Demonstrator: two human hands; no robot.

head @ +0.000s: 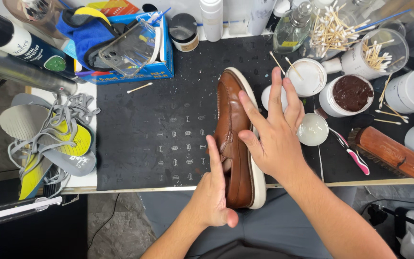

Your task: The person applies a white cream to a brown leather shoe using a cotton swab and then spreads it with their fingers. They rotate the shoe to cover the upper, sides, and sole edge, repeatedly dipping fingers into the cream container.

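Hands met on a brown leather shoe (233, 139) with a white sole, which stood on its side at the near edge of the black work mat (154, 139), its heel hanging just past the table edge toward the person's lap. The left hand (214, 192) lay flat against the upper near the heel, fingers straight and together, not curled around anything. The right hand (276, 134) pressed on the sole side, fingers spread and extended toward the toe, also not closed on the shoe. So the shoe was sandwiched between two flat palms rather than gripped. To do this well, I judged that even pressure from both sides mattered, since the shoe balanced on a narrow edge and could tip or slide off the mat's front. Just right of the right hand sat a small white lid (312, 129), then a pink-handled toothbrush (353, 153) and a wooden brush (391, 151). Beyond these stood an open jar of brown polish (350, 93) and a white-topped jar (306, 76), with cotton swabs (329, 31) in a clear holder behind. At the far left lay grey insoles and laces (53, 134), and a blue box (135, 69) sat at the mat's back corner.
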